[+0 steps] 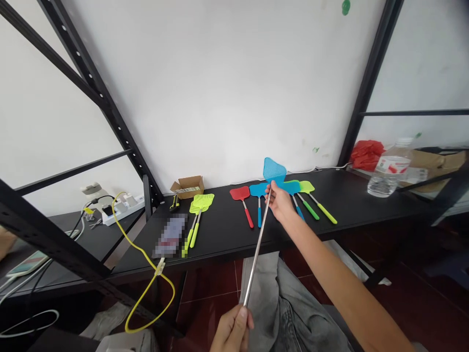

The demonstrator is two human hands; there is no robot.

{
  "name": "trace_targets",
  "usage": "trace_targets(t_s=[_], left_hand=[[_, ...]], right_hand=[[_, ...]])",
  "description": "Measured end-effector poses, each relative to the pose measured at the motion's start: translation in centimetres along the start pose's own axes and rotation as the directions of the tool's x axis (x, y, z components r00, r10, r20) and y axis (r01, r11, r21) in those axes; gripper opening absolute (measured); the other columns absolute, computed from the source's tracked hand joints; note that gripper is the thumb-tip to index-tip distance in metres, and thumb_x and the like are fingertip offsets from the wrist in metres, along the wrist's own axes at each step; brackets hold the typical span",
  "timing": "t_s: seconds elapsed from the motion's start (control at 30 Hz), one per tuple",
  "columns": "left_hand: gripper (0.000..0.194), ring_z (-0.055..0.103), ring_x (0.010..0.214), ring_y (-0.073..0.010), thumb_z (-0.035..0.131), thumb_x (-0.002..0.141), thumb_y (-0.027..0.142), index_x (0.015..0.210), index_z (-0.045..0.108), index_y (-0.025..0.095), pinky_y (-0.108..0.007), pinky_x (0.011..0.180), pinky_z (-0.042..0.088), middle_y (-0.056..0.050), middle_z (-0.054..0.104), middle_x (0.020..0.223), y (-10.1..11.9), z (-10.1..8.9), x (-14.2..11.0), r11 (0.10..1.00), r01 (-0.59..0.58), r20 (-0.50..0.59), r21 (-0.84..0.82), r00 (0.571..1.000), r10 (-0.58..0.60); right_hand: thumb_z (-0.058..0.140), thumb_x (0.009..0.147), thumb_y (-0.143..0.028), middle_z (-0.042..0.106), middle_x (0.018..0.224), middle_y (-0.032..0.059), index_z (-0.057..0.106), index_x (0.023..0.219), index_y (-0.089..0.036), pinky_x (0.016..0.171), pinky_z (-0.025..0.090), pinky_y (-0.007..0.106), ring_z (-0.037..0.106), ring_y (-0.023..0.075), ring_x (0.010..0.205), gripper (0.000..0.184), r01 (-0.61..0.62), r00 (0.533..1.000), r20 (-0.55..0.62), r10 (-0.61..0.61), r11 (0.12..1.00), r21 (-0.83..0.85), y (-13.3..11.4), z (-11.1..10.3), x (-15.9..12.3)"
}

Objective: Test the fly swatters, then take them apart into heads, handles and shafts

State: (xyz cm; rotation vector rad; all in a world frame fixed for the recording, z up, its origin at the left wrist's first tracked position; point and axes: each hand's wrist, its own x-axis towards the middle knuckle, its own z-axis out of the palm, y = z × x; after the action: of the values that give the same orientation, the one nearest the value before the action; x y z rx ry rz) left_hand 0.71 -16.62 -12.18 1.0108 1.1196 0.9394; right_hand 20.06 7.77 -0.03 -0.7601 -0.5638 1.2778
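Note:
A blue fly swatter [274,169] with a long, drawn-out metal rod is held between my two hands. My left hand [234,328] is closed round its near end, hiding the handle, low in front of my lap. Up by the swatter's head, my right hand [279,201] pinches the rod just below the blue mesh. Beneath and beside that hand lie other swatters on the black table: a red swatter [240,193], blue swatters [258,189], a green-handled swatter [309,208] and a yellow-green swatter [326,212]. Further left rest yellow-green swatters [202,201], overlapping.
A blurred phone [170,237] with a yellow cable [141,248] lies at the table's left. Behind it stand an open cardboard box [187,186] and a small yellow-black object [175,203]. Black shelf posts [368,80] rise at both sides. A plastic bottle [390,168] stands right.

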Motion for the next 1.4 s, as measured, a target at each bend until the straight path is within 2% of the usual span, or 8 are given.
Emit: trace_targets(t_s=[0.13, 0.27, 0.47, 0.8, 0.97, 1.17, 1.3, 1.4], left_hand=[[0.054, 0.012, 0.032, -0.0018, 0.05, 0.076, 0.075, 0.078, 0.047, 0.021, -0.017, 0.029, 0.012, 0.012, 0.03, 0.049, 1.8, 0.8, 2.5, 0.995, 0.022, 0.049, -0.096, 0.999, -0.017], [0.053, 0.011, 0.032, -0.0009, 0.051, 0.077, 0.074, 0.078, 0.045, 0.021, -0.015, 0.029, 0.013, 0.013, 0.025, 0.049, 3.9, 1.9, 3.6, 0.996, 0.001, 0.023, -0.093, 1.0, 0.001], [0.051, 0.012, 0.036, -0.0011, 0.054, 0.079, 0.07, 0.081, 0.048, 0.02, -0.014, 0.031, 0.013, 0.012, 0.027, 0.053, 6.2, 3.1, 4.3, 0.992, -0.001, 0.018, -0.123, 1.0, 0.003], [0.05, 0.012, 0.036, -0.0013, 0.053, 0.08, 0.069, 0.08, 0.048, 0.02, -0.014, 0.031, 0.013, 0.012, 0.028, 0.053, 8.1, 2.6, 6.6, 0.987, -0.076, 0.01, -0.142, 0.997, 0.078], [0.047, 0.011, 0.037, -0.0017, 0.057, 0.08, 0.065, 0.075, 0.042, 0.02, -0.014, 0.032, 0.01, 0.012, 0.024, 0.052, 9.6, 2.5, 8.2, 0.975, -0.129, 0.02, -0.183, 0.991, 0.135], [0.042, 0.013, 0.038, -0.0019, 0.049, 0.087, 0.062, 0.089, 0.049, 0.02, -0.014, 0.034, 0.013, 0.011, 0.031, 0.054, 9.0, 2.0, 7.9, 0.976, -0.136, 0.07, -0.171, 0.986, 0.149], [0.043, 0.028, 0.038, -0.004, 0.047, 0.089, 0.06, 0.1, 0.052, 0.018, -0.016, 0.035, 0.022, 0.008, 0.044, 0.058, 7.2, 1.5, 7.1, 0.992, -0.12, 0.127, -0.025, 0.984, 0.123], [0.045, 0.03, 0.038, -0.0049, 0.046, 0.09, 0.059, 0.1, 0.055, 0.016, -0.018, 0.036, 0.023, 0.007, 0.044, 0.056, 6.3, 0.7, 7.0, 0.984, -0.16, 0.114, 0.075, 0.982, 0.151]], right_hand=[[0.077, 0.068, -0.05, 0.064, 0.066, 0.0018, 0.065, 0.07, -0.018, 0.045, 0.042, 0.021, 0.054, 0.0101, 0.052, 0.035, -0.031, 0.993, 0.109, 0.036, 0.998, -0.054, 2.8, 1.8, -2.3], [0.077, 0.067, -0.051, 0.066, 0.067, 0.0024, 0.065, 0.071, -0.019, 0.047, 0.043, 0.024, 0.055, 0.0115, 0.052, 0.034, -0.007, 0.992, 0.126, 0.011, 0.999, -0.035, 2.7, 2.7, -3.1], [0.076, 0.066, -0.052, 0.064, 0.065, 0.001, 0.065, 0.069, -0.018, 0.045, 0.039, 0.023, 0.053, 0.0103, 0.051, 0.036, 0.018, 0.991, 0.136, -0.01, 0.998, -0.057, 3.0, 2.5, -4.3], [0.067, 0.073, -0.059, 0.062, 0.062, 0.0014, 0.064, 0.066, -0.018, 0.044, 0.035, 0.022, 0.051, 0.01, 0.05, 0.041, 0.046, 0.98, 0.199, -0.015, 0.987, -0.152, 5.8, 2.3, -8.3], [0.062, 0.076, -0.061, 0.06, 0.06, 0.0008, 0.062, 0.063, -0.018, 0.033, 0.02, 0.022, 0.036, 0.0054, 0.036, 0.045, 0.044, 0.96, 0.281, 0.014, 0.98, -0.196, 6.8, 1.9, -10.4], [0.067, 0.073, -0.059, 0.063, 0.064, 0.0026, 0.068, 0.072, -0.017, 0.032, 0.025, 0.021, 0.043, 0.007, 0.038, 0.043, 0.013, 0.961, 0.273, 0.051, 0.973, -0.229, 6.9, 0.8, -9.2], [0.07, 0.071, -0.056, 0.066, 0.068, 0.0048, 0.072, 0.075, -0.017, 0.045, 0.041, 0.021, 0.057, 0.0114, 0.055, 0.04, 0.029, 0.992, 0.128, -0.007, 0.984, -0.177, 5.9, 0.1, -7.6], [0.069, 0.071, -0.057, 0.069, 0.076, 0.0079, 0.074, 0.08, -0.017, 0.046, 0.041, 0.021, 0.058, 0.0132, 0.06, 0.042, 0.038, 0.992, 0.125, -0.006, 0.967, -0.253, 4.8, -0.9, -7.1]])
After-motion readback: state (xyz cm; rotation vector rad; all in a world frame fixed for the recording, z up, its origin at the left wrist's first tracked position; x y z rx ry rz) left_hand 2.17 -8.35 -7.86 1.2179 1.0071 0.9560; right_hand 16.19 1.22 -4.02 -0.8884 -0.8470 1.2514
